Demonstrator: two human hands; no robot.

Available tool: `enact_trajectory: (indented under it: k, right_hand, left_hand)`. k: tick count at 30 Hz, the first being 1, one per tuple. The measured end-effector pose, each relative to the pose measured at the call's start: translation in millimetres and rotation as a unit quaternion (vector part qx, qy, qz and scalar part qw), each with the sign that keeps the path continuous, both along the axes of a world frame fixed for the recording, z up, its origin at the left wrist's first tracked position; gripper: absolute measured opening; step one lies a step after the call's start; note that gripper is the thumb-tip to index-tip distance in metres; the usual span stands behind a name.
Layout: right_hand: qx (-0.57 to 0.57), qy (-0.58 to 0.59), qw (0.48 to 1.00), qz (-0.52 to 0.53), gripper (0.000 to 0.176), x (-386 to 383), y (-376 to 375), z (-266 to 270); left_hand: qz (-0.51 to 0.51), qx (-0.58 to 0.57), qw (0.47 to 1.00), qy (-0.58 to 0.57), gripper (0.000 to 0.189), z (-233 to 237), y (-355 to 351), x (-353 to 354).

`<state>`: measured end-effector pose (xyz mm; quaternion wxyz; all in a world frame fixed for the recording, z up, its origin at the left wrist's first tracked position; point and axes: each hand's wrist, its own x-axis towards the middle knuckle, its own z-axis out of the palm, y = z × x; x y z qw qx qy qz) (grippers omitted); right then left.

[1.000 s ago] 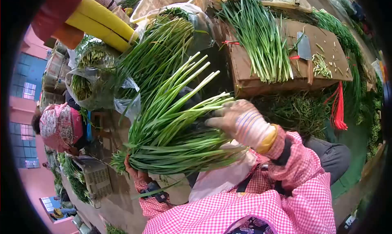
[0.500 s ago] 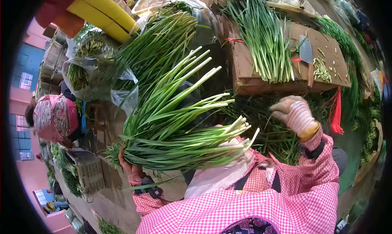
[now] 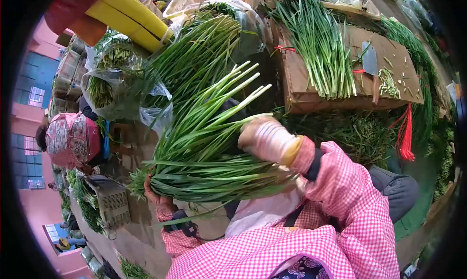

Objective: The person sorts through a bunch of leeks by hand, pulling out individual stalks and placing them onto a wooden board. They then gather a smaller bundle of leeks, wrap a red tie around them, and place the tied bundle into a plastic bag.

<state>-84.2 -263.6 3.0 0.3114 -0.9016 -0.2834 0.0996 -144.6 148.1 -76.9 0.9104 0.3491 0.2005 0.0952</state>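
My left hand (image 3: 156, 194) is wrapped round the leafy end of a big bunch of garlic chives (image 3: 209, 133), with the pale stalks fanning out up and right. Over the lower stalk ends is my right hand (image 3: 260, 138), in a striped glove; its fingers are curled round some of the stalks, slightly blurred. The gloved hand hides the tips of those stalks. Below the bunch, a white cloth (image 3: 265, 213) lies across my lap.
A cardboard-topped stand (image 3: 311, 91) holds more chives (image 3: 321, 50), a cleaver (image 3: 371, 65) and cut stalk bits (image 3: 389, 84). Red ties (image 3: 405, 135) hang off its edge. Bagged greens (image 3: 202, 45) stand ahead. Loose trimmings (image 3: 365, 138) lie beneath. Another person (image 3: 73, 138) sits at left.
My right hand has moved left from beside the stand onto the stalk ends. My left hand still holds the bunch; the view has shifted slightly.
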Motion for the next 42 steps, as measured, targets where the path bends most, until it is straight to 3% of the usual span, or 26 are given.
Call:
enact_trajectory:
  k: [1,2,3,4,5,6,7,9,11,14,15,16,19,21,24,25,28,31,32,34,35,36,37,39,40,42]
  right_hand:
    - [0.287,0.042,0.954,-0.075,0.015,-4.9,-23.6,-22.5]
    - [0.236,-0.189,0.945,-0.126,0.012,2.1,-49.4,-15.9]
    - [0.471,0.155,0.797,-0.345,0.013,-7.4,-65.3,8.5]
    - [0.486,0.142,0.736,-0.45,0.019,-6.6,-88.5,3.7]
    - [0.389,0.094,0.763,-0.508,0.025,-7.9,-118.8,-9.7]
    - [0.149,0.049,0.845,-0.511,0.031,-15.3,-144.3,-11.3]
    - [0.024,0.073,0.871,-0.485,0.03,-25.8,-149.3,-2.9]
    - [0.009,-0.023,0.938,-0.347,0.031,-45.7,-147.1,3.7]
    - [0.196,-0.136,0.942,-0.237,0.031,-46.4,-106.1,16.3]
    - [0.055,0.011,0.997,-0.049,0.027,-42.0,-60.6,8.6]
    - [0.034,0.051,0.998,0.002,0.024,-33.9,-50.6,-3.0]
    - [0.13,0.131,0.983,-0.004,0.022,-23.7,-51.4,4.3]
    - [0.384,0.12,0.914,-0.047,0.023,-1.9,-55.0,42.0]
    - [0.211,0.125,0.962,-0.12,0.025,43.0,-61.7,43.6]
    - [0.258,0.144,0.934,-0.201,0.024,68.3,-64.7,11.9]
    - [0.401,0.285,0.85,-0.188,0.024,75.1,-64.1,-17.9]
    - [0.445,0.378,0.78,-0.226,0.023,53.7,-65.8,-24.0]
    - [0.512,0.333,0.747,-0.262,0.025,44.5,-75.7,-20.3]
    - [0.535,0.281,0.727,-0.326,0.022,50.3,-83.2,-26.3]
    - [0.573,0.265,0.657,-0.413,0.016,44.2,-119.1,-36.4]
    - [0.57,0.28,0.654,-0.411,0.02,37.8,-122.1,-28.9]
    - [0.441,0.257,0.746,-0.426,0.024,19.3,-129.8,-19.0]
    - [0.299,0.226,0.822,-0.429,0.028,-0.5,-132.5,2.7]
    - [0.287,0.283,0.804,-0.437,0.034,-19.6,-156.7,-18.3]
    - [0.282,0.314,0.79,-0.445,0.037,-31.9,-162.4,-30.1]
    - [0.438,0.264,0.781,-0.357,0.039,-53.3,-143.4,-41.1]
  left_hand:
    - [0.001,0.006,1.0,0.015,0.024,-6.5,3.8,1.2]
    - [-0.06,-0.056,0.995,0.063,0.023,17.5,-11.4,-0.8]
    - [-0.049,-0.058,0.994,0.08,0.024,10.9,-9.2,-5.4]
    - [-0.038,-0.058,0.993,0.097,0.024,4.0,-2.6,-8.2]
    - [-0.039,-0.069,0.991,0.104,0.025,-0.5,2.2,-5.8]
    - [-0.04,-0.08,0.99,0.11,0.025,-4.7,6.8,-3.3]
    - [-0.041,-0.091,0.988,0.117,0.026,-8.9,11.5,-0.9]
    - [-0.048,-0.107,0.984,0.135,0.026,3.3,-0.7,0.9]
    - [-0.056,-0.062,0.987,0.137,0.025,2.3,1.7,-1.7]
    - [-0.051,-0.023,0.988,0.146,0.024,11.8,-0.7,4.5]
    - [-0.048,-0.02,0.989,0.136,0.024,20.0,-3.6,6.8]
    - [-0.043,-0.016,0.991,0.128,0.024,28.2,-5.0,7.2]
    - [-0.06,0.073,0.993,0.077,0.024,39.0,-9.1,5.1]
    - [-0.051,0.173,0.982,0.049,0.025,41.0,-29.6,6.7]
    - [-0.061,0.04,0.989,0.126,0.033,55.6,-61.0,17.1]
    - [-0.073,0.033,0.987,0.139,0.034,56.6,-64.2,11.6]
    - [-0.066,0.078,0.989,0.105,0.035,13.3,-32.7,8.9]
    - [-0.079,0.015,0.989,0.123,0.036,10.2,-30.1,5.7]
    - [-0.107,0.011,0.984,0.145,0.035,31.7,-49.3,5.9]
    - [-0.081,0.047,0.987,0.133,0.034,20.1,-37.8,0.6]
    - [-0.071,0.065,0.987,0.13,0.033,13.7,-30.8,1.0]
    - [-0.055,0.016,0.984,0.167,0.033,7.8,-22.9,4.8]
    - [-0.065,0.063,0.985,0.146,0.033,8.6,-27.4,3.1]
    - [-0.082,0.156,0.979,0.099,0.032,13.8,-39.0,-2.4]
    - [-0.038,0.035,0.984,0.172,0.033,7.3,-27.8,1.8]
    - [-0.048,0.012,0.983,0.178,0.033,-0.1,-26.1,1.6]
